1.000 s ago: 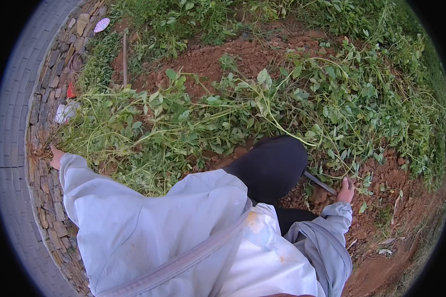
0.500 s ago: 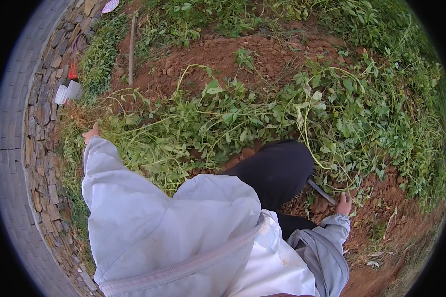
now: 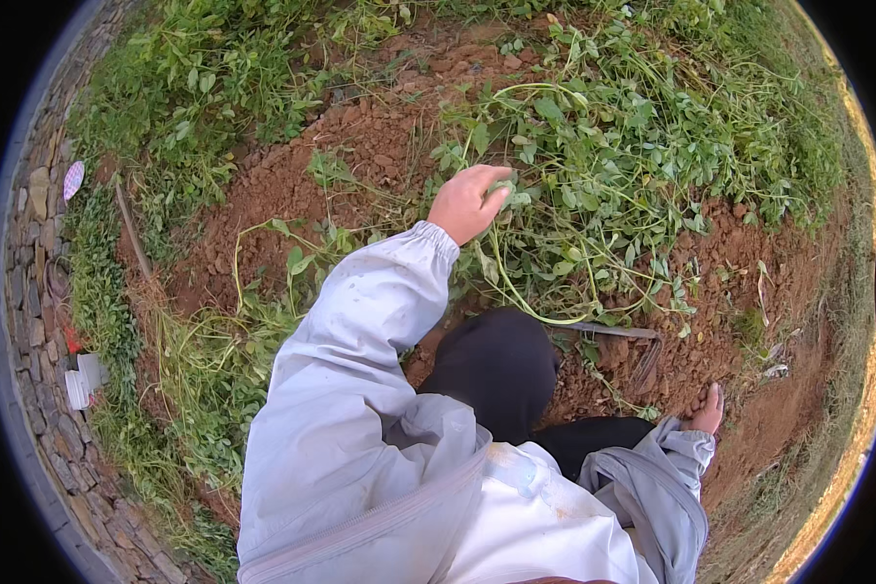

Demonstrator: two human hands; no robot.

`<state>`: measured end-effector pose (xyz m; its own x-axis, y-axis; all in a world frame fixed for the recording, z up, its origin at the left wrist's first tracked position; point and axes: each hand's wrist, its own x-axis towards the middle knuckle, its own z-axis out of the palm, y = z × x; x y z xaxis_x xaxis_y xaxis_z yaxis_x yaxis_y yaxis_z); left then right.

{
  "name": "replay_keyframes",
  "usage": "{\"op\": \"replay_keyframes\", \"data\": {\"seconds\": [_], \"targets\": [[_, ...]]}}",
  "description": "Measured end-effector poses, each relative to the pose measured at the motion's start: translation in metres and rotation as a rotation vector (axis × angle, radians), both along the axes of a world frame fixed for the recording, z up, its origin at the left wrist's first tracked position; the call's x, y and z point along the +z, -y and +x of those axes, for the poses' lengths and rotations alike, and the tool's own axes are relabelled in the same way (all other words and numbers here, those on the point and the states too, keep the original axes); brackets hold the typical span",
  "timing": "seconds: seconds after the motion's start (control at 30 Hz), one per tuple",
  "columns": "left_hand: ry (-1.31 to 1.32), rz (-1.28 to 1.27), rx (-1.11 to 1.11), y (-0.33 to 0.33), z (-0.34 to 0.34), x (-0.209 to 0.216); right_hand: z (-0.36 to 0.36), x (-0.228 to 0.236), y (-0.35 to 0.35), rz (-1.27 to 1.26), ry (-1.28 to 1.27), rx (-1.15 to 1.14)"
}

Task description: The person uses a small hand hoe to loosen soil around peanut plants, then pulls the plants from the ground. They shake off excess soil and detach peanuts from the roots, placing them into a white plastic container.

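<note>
My left hand [image 3: 469,202] reaches out over the leafy green vines [image 3: 594,170], its thumb and fingers apart beside some leaves. No stem shows clearly in its grasp. To the lower right, my right hand [image 3: 708,409] is low at the reddish soil, with thumb and fingers apart and part of the fingers hidden. Between my dark-clad knee and that hand lies a hand tool [image 3: 621,332] with a straight greyish shaft and a bent, soil-coloured end. A thick pale-green stem [image 3: 501,277] curves down toward the shaft.
Reddish, clumpy soil [image 3: 370,136] runs between the plants. A wooden pole [image 3: 132,229] lies at the left. Beyond it are white containers [image 3: 86,380], a red item [image 3: 72,339], a pink-white patterned thing [image 3: 74,180] and a stone edging [image 3: 34,282] by a paved path.
My left hand has swung from the far left plants to the vines ahead. My right hand has let go of the tool and moved right. The view has turned rightward.
</note>
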<state>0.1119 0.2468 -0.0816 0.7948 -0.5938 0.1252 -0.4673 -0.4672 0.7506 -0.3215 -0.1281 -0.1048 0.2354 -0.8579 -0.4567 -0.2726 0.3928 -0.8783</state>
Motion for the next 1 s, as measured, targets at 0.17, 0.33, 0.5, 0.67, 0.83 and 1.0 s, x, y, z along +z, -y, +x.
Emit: {"op": "replay_keyframes", "data": {"seconds": [0.17, 0.33, 0.5, 0.67, 0.83, 1.0], "targets": [[-0.217, 0.982, -0.089, 0.033, -0.027, -0.102, -0.132, 0.023, -0.025, 0.004, 0.01, -0.284], [-0.123, 1.155, -0.203, -0.078, -0.092, -0.182, -0.201, 0.029, -0.041, 0.041, 0.099, -0.585], [0.219, 0.624, -0.036, -0.015, -0.058, -0.129, -0.234, 0.026, -0.032, 0.009, 0.081, -0.709], [0.179, 0.319, -0.123, 0.055, 0.03, -0.132, -0.296, 0.022, -0.012, -0.031, 0.167, -0.818], [-0.225, 0.521, -1.108, 0.143, -0.014, -0.151, -0.346, 0.024, -0.034, -0.019, 0.122, -0.974], [-1.784, 0.495, -0.724, 0.087, -0.074, -0.204, -0.355, 0.046, -0.06, 0.046, 0.107, -1.068]]}}
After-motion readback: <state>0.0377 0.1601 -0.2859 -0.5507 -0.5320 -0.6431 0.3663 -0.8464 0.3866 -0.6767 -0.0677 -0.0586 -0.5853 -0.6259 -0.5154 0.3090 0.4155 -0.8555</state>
